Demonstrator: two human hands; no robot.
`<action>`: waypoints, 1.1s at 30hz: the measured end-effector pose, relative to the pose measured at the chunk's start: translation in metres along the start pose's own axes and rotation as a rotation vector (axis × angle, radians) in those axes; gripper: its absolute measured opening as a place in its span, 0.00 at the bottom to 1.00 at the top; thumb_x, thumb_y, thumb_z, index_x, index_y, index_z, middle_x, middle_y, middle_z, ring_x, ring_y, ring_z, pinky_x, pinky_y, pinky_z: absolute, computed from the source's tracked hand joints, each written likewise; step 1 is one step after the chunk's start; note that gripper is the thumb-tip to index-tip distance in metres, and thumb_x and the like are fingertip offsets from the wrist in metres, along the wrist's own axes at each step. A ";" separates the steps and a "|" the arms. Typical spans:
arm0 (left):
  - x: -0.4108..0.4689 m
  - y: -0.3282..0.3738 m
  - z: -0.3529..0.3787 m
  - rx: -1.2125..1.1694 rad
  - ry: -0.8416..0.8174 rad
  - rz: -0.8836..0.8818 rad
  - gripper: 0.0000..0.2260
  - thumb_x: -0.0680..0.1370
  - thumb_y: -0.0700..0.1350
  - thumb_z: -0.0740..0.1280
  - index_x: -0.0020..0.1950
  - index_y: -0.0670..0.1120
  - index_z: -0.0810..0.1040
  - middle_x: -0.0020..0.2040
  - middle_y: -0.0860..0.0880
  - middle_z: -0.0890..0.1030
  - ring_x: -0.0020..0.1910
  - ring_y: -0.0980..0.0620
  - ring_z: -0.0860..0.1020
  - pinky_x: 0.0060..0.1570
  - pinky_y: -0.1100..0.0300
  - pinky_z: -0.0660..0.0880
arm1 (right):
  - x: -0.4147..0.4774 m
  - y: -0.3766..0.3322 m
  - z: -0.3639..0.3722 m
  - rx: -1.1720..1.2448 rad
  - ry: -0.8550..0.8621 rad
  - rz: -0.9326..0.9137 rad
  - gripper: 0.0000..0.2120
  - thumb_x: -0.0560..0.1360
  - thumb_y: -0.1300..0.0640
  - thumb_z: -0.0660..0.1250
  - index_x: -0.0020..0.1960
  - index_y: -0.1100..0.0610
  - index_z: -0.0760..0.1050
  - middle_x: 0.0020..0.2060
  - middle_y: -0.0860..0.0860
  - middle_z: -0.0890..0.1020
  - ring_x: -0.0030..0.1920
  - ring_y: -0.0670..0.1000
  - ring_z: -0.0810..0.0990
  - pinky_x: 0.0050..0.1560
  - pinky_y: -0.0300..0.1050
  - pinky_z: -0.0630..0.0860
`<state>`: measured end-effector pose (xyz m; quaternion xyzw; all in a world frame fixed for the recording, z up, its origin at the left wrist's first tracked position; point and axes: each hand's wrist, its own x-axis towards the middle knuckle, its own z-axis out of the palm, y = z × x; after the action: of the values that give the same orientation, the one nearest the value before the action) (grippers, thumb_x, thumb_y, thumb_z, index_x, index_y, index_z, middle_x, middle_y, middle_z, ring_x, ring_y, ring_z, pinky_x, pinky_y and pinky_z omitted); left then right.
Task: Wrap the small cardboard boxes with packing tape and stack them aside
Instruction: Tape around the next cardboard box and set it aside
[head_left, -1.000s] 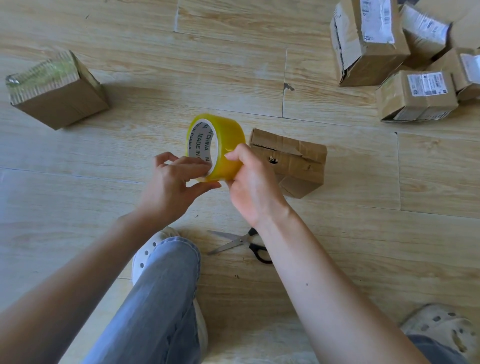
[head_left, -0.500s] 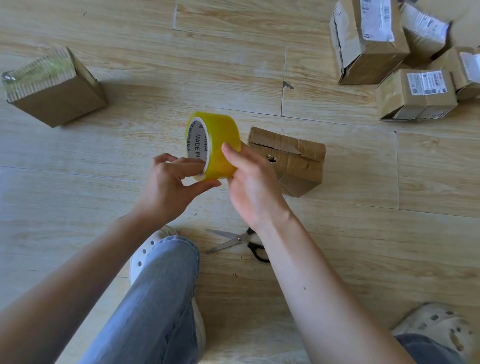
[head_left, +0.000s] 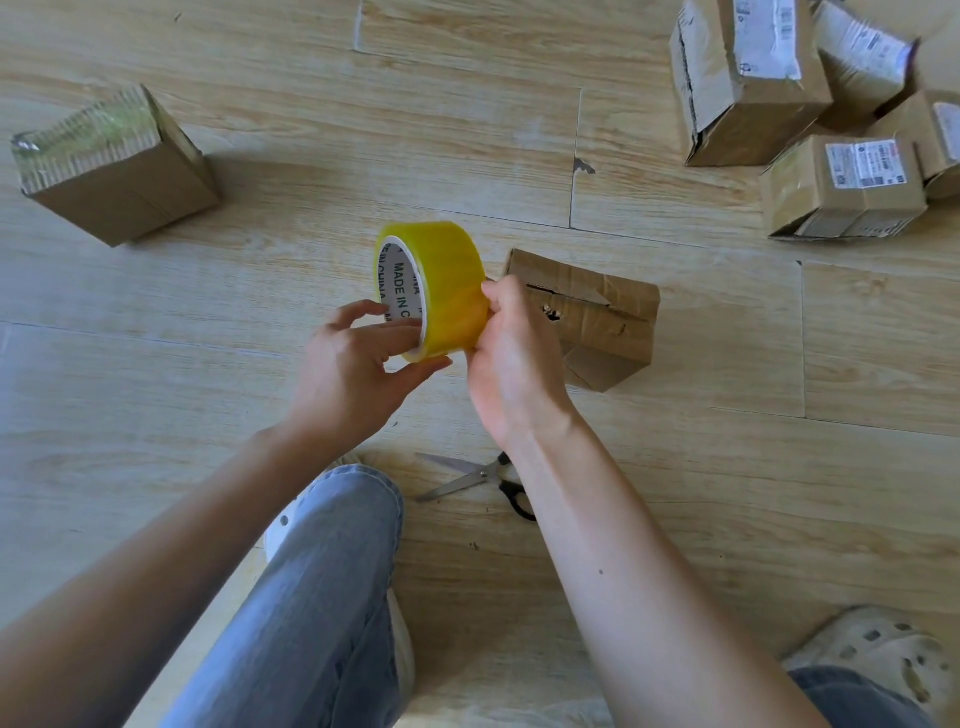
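Tape roll (head_left: 447, 280) partly behind hands (head_left: 514, 358)

Floor (head_left: 208, 322) and non-work items, head view.

I see a light wood-grain plank floor with dark joint lines; one joint near the upper middle carries a small dark chip (head_left: 583, 166). A pair of scissors (head_left: 480, 480) lies flat on the floor in the lower middle, with the blades parted and pointing left and the black handles to the right, partly hidden. Just left of the scissors, a leg in light blue jeans (head_left: 322, 597) is bent, and a white perforated clog (head_left: 280, 530) shows beneath it. A second clog (head_left: 883, 660), cream and perforated, rests on the floor at the lower right corner, with a strip of blue denim (head_left: 852, 696) below it.
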<state>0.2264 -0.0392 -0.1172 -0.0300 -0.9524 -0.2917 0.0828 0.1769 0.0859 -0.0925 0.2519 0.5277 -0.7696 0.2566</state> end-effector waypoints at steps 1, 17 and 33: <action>0.000 0.000 0.000 0.009 -0.013 -0.002 0.10 0.69 0.45 0.73 0.44 0.39 0.86 0.46 0.44 0.84 0.42 0.41 0.84 0.59 0.51 0.70 | 0.000 0.000 0.000 -0.001 0.004 -0.007 0.12 0.80 0.58 0.57 0.38 0.54 0.62 0.33 0.51 0.66 0.36 0.48 0.65 0.44 0.48 0.62; 0.004 -0.007 0.004 0.005 -0.017 0.037 0.08 0.69 0.45 0.75 0.44 0.42 0.86 0.44 0.43 0.85 0.49 0.36 0.81 0.38 0.44 0.80 | -0.001 -0.004 -0.007 0.222 -0.175 0.042 0.12 0.79 0.64 0.55 0.56 0.65 0.75 0.47 0.59 0.78 0.49 0.55 0.75 0.52 0.44 0.74; 0.011 -0.007 0.001 0.068 0.040 0.132 0.06 0.69 0.44 0.73 0.43 0.43 0.86 0.42 0.45 0.85 0.43 0.37 0.81 0.34 0.47 0.78 | 0.004 -0.002 0.002 0.060 -0.040 -0.084 0.16 0.66 0.78 0.50 0.35 0.60 0.69 0.32 0.54 0.68 0.36 0.52 0.68 0.42 0.41 0.68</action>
<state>0.2151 -0.0438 -0.1200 -0.0841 -0.9559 -0.2537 0.1220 0.1722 0.0841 -0.0933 0.2216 0.5092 -0.8000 0.2271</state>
